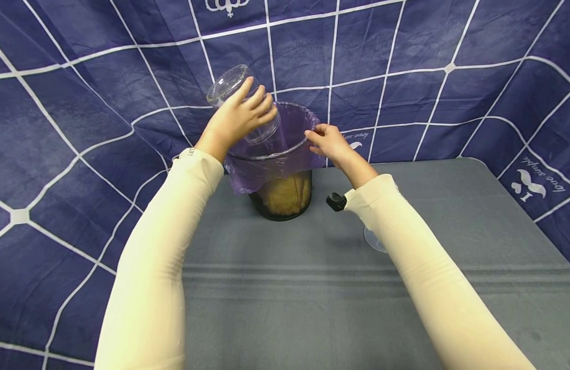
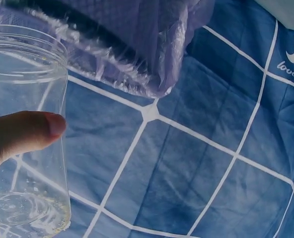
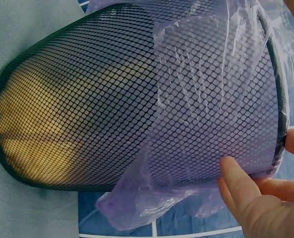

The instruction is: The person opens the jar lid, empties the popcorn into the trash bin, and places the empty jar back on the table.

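Observation:
My left hand (image 1: 238, 117) grips a clear jar (image 1: 225, 88), its thumb across the side in the left wrist view. The jar is tilted, its open mouth (image 2: 25, 52) low over the bin opening; pale crumbs or residue cling near its base. A black mesh bin (image 1: 287, 198) stands upright, lined with a purple plastic bag (image 1: 261, 173) folded over the rim. Something yellowish (image 3: 37, 124) shows through the mesh at the bottom. At the bin's right side my right hand (image 1: 334, 145) pinches the bag-covered rim between thumb and fingers.
A clear round lid or dish (image 1: 373, 240) lies on the grey cloth surface (image 1: 285, 298), partly hidden by the right sleeve. A blue curtain with white lines (image 1: 405, 103) hangs close behind the bin and along both sides. A black device (image 1: 335, 201) sits at the right wrist.

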Motion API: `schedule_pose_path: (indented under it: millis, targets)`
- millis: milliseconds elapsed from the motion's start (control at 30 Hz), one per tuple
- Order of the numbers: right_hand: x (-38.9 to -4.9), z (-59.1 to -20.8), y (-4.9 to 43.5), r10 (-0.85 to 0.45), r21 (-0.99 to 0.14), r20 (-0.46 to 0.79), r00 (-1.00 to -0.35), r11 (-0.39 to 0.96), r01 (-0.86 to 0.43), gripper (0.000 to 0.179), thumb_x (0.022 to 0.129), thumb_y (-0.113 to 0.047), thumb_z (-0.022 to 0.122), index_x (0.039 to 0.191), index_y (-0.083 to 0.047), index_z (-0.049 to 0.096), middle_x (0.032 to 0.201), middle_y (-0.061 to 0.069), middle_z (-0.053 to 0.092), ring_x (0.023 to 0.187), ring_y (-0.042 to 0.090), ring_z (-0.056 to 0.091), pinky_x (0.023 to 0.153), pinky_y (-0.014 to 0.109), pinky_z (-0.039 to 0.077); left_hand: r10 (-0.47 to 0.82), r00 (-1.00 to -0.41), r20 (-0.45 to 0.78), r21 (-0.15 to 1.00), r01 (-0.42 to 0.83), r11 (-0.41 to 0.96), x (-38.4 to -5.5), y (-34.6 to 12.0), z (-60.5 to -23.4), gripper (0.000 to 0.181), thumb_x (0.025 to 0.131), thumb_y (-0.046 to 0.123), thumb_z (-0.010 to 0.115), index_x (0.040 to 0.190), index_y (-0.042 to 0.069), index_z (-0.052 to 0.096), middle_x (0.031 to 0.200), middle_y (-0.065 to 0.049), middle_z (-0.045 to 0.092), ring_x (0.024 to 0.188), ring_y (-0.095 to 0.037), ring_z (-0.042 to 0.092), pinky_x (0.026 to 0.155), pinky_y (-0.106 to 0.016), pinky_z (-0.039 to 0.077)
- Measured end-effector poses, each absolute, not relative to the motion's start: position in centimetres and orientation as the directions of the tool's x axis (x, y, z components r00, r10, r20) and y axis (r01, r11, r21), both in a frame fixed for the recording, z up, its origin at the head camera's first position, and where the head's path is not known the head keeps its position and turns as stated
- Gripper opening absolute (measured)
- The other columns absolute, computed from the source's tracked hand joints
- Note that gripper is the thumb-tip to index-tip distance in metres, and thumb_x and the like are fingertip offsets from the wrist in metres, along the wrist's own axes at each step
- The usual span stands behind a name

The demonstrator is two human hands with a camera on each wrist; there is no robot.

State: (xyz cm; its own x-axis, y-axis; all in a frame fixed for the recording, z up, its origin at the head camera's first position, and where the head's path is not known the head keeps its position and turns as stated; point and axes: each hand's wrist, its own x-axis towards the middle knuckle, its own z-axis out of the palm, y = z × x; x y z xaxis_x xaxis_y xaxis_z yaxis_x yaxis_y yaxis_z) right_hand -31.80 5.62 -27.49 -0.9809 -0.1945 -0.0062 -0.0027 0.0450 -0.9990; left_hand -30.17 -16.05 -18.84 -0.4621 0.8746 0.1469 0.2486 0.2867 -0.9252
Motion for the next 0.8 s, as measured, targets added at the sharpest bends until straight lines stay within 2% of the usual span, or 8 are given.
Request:
schedule_pose_path:
  millis: [367,467,567,633,800]
  targets:
    - [-31.78,-27.51,5.64,-0.197,-0.998,-0.009,-0.980,0.055,-0.002,0.052,0.093,-0.011,0.047,0.135,0.010,0.025,0.129,0.022,0.036,0.116,0.029,0.044,0.087,0.027,0.043,0.851,-0.504,0.150,-0.918,0.250,0.309,-30.08,-15.96,-19.09,0.043,0.092,0.008,0.023,0.130,0.018,0.039,0.129,-0.010,0.039,0.121,-0.029,0.032,0.102,-0.048,0.012]
    - [-31.73,-27.50,5.65,-0.198,-0.998,-0.011,-0.980,0.058,-0.001,0.053,0.092,-0.012,0.047,0.135,0.009,0.025,0.129,0.022,0.036,0.117,0.028,0.043,0.087,0.027,0.042,0.849,-0.496,0.185,-0.904,0.253,0.344,-30.07,-16.02,-19.20,0.042,0.092,0.008,0.023,0.129,0.017,0.040,0.129,-0.010,0.039,0.120,-0.029,0.033,0.102,-0.048,0.013]
    - [-31.69,-27.48,5.63,-0.196,-0.998,-0.013,-0.980,0.056,0.002,0.053,0.092,-0.012,0.047,0.135,0.009,0.025,0.129,0.022,0.036,0.116,0.028,0.043,0.087,0.027,0.043,0.832,-0.486,0.267,-0.864,0.263,0.430,-30.00,-16.14,-19.30,0.041,0.091,0.006,0.024,0.128,0.015,0.042,0.128,-0.011,0.040,0.120,-0.030,0.033,0.102,-0.048,0.014]
    - [-31.67,-27.47,5.61,-0.197,-0.999,-0.012,-0.980,0.054,0.001,0.052,0.092,-0.011,0.047,0.135,0.010,0.025,0.128,0.022,0.036,0.116,0.028,0.043,0.086,0.027,0.043,0.800,-0.499,0.332,-0.818,0.270,0.508,-29.92,-16.20,-19.24,0.041,0.092,0.004,0.025,0.128,0.014,0.040,0.128,-0.011,0.039,0.120,-0.031,0.032,0.102,-0.048,0.014]
    - [-31.75,-27.53,5.59,-0.198,-0.999,-0.005,-0.980,0.043,-0.004,0.051,0.093,-0.010,0.046,0.134,0.011,0.026,0.127,0.023,0.037,0.116,0.029,0.044,0.086,0.027,0.043,0.663,-0.595,0.455,-0.659,0.275,0.700,-29.83,-16.18,-18.76,0.042,0.091,0.001,0.030,0.131,0.012,0.034,0.131,-0.013,0.034,0.123,-0.032,0.027,0.103,-0.049,0.009]
